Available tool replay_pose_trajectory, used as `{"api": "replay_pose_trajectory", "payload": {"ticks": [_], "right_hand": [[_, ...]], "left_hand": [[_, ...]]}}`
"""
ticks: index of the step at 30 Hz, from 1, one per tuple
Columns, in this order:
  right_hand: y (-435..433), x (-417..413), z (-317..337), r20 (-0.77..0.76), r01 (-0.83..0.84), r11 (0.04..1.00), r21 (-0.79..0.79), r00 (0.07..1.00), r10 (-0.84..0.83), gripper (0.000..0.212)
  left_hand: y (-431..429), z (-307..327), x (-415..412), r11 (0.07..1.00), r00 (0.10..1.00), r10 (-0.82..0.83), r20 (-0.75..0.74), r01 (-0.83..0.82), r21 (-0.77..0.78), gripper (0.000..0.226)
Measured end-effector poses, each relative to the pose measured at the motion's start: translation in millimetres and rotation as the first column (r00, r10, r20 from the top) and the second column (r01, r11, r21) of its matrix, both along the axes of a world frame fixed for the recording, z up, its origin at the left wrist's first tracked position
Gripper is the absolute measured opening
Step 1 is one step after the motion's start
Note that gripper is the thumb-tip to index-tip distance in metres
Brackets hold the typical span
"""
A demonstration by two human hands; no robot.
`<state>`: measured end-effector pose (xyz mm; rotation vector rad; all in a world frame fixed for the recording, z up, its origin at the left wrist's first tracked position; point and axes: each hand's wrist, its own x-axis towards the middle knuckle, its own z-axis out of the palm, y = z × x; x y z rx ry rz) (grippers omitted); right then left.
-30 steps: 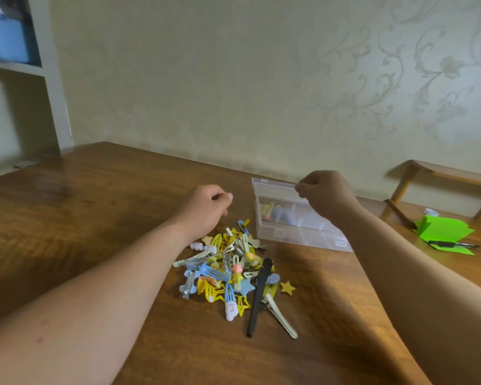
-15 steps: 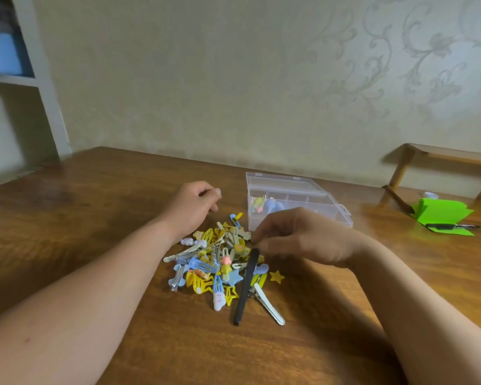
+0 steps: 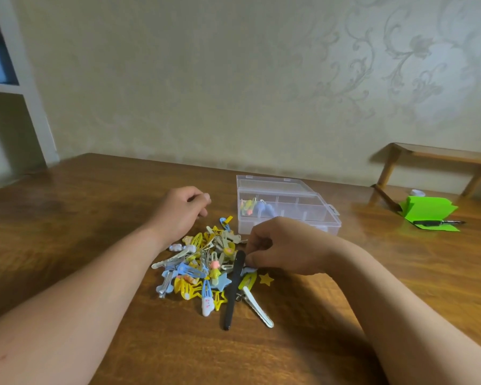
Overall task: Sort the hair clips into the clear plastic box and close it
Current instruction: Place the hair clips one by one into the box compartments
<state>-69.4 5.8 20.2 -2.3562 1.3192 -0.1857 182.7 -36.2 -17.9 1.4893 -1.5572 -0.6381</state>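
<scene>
Wooden table (image 3: 95,218) with hair clips (image 3: 206,268) heaped before the open clear plastic box (image 3: 289,207). Right hand (image 3: 286,248) pinches a pale blue clip (image 3: 250,270) beside the black clip (image 3: 233,287); left hand (image 3: 181,212) loosely curled, empty. Tangled neighbours may lift, then scatter

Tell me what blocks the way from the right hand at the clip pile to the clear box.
Nothing visible does. The right hand pinches at the pile of hair clips; the clear plastic box sits just beyond it, lid open, only bare table between.
</scene>
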Motion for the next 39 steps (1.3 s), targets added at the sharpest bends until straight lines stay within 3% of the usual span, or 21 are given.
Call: {"api": "replay_pose_trajectory", "payload": {"ticks": [4, 9, 14, 17, 21, 28, 39], "right_hand": [[-3.4, -8.2, 4.4, 0.030, 0.036, 0.997, -0.067, 0.999, -0.034, 0.005], [-9.9, -23.2, 7.2, 0.257, 0.117, 0.989, -0.088, 0.962, -0.091, 0.009], [-18.9, -34.6, 17.5, 0.567, 0.261, 0.960, -0.104, 0.808, -0.158, 0.009], [-49.0, -46.5, 31.7, 0.643, 0.433, 0.896, -0.098, 0.715, -0.275, 0.010], [-99.2, -54.5, 41.6, 0.530, 0.566, 0.806, -0.172, 0.743, -0.408, 0.009], [-133.0, -15.5, 32.1, 0.296, 0.399, 0.891, -0.218, 0.897, -0.330, 0.008], [-136.8, 26.1, 11.6, 0.187, 0.375, 0.901, -0.218, 0.922, -0.339, 0.006]], "left_hand": [[-0.2, 0.0, 0.3, 1.000, 1.000, 0.003, -0.014, -0.003, 0.006, 0.024], [-1.7, -1.2, 0.6, 1.000, 1.000, -0.009, -0.017, 0.009, 0.009, 0.025], [-4.9, -2.8, 1.3, 1.000, 1.000, -0.012, -0.021, 0.013, 0.013, 0.027], [-7.2, -4.0, 0.7, 1.000, 1.000, -0.012, -0.029, 0.012, 0.015, 0.028], [-8.4, -3.2, -0.6, 1.000, 1.000, -0.012, -0.020, 0.012, 0.016, 0.028], [-8.4, -3.0, -1.5, 1.000, 1.000, -0.005, -0.001, 0.005, 0.023, 0.030], [-8.6, -1.0, -1.3, 1.000, 1.000, 0.001, 0.013, -0.001, 0.025, 0.031]]}}
